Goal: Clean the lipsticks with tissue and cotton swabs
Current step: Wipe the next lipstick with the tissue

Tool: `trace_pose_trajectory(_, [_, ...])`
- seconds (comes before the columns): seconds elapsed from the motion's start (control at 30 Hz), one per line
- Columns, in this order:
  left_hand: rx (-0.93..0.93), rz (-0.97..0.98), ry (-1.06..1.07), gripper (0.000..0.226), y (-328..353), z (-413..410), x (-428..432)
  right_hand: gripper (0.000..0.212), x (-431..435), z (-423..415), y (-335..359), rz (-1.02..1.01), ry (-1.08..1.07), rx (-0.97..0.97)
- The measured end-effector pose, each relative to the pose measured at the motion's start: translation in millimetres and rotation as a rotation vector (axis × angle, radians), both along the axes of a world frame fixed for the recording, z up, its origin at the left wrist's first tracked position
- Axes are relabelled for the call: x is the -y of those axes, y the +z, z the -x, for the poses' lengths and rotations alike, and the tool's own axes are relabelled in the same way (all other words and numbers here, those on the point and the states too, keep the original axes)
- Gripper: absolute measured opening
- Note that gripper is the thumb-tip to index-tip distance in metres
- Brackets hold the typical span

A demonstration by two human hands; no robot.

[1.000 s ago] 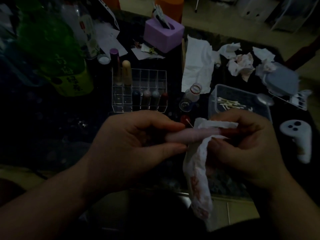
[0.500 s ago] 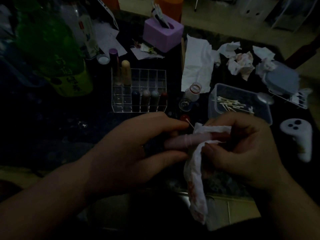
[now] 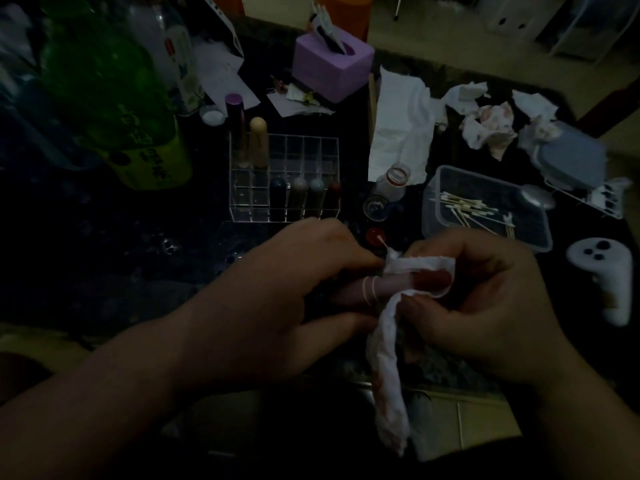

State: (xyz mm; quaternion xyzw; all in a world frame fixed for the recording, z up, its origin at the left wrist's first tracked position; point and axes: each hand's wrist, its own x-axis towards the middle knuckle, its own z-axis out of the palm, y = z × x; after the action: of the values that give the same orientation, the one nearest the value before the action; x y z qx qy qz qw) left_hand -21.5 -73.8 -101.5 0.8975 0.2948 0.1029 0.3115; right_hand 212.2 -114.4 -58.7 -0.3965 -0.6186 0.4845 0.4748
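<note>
1. Light very dim; colours and fine detail uncertain.
2. Left hand (image 3: 277,306): grip closed on the pale pink lipstick (image 3: 384,285), held roughly level over the near edge of the desk (image 3: 104,237).
3. Right hand (image 3: 485,306): grip closed on a tissue (image 3: 388,368), folded over the reddish far end of the lipstick. The loose tail hangs down and shows reddish stains. Judgement: wiping of this lipstick is under way, not finished.
4. A cotton swab (image 3: 485,241) tip shows just behind the two hands; which hand carries it, cannot tell.
5. Clear rack (image 3: 284,168), behind the left hand: two tall tubes in the back row, four capped lipsticks (image 3: 304,195) in the front row. Most cells are vacant. Whether these six are already cleaned cannot be told from here.
6. Crumpled tissues (image 3: 491,126) with pinkish marks lie at the far right of the desk. Judgement: some wiping is already done.
7. Supplies remaining: a clear box (image 3: 436,216) holding many swabs, an unfolded tissue sheet (image 3: 398,126), and a small open bottle (image 3: 391,185) between rack and box.
8. Estimate: task in mid-course. Left to do: finish this lipstick, cap it if a cap exists (none identified) and slot it into the rack. No other loose lipsticks made out on the desk.
</note>
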Motion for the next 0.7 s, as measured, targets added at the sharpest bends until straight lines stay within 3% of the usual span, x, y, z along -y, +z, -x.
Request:
trace_pose_trajectory(0.07, [0.127, -0.065, 0.023, 0.033, 13, -19, -13, 0.019, 0, -1, 1, 0.036, -0.021, -0.002])
trace_pose_trajectory(0.23, [0.285, -0.183, 0.186, 0.019, 27, -25, 2, 0.011, 0, 4, 1, 0.027, -0.016, 0.02])
trace_pose_trajectory(0.33, [0.295, -0.134, 0.234, 0.022, 29, -31, 2, 0.01, 1, 5, 0, 0.013, -0.013, 0.03])
trace_pose_trajectory(0.47, [0.288, 0.146, 0.119, 0.032, 35, -31, -4, 0.018, 0, 3, -1, 0.025, -0.057, 0.054])
trace_pose_trajectory(0.57, [0.276, 0.061, 0.069, 0.017, 31, -23, -3, 0.016, 0, 4, -2, 0.025, -0.045, 0.036])
trace_pose_trajectory(0.7, [0.327, -0.019, 0.248, 0.016, 29, -27, 5, 0.014, -2, 3, -3, 0.008, -0.059, 0.073])
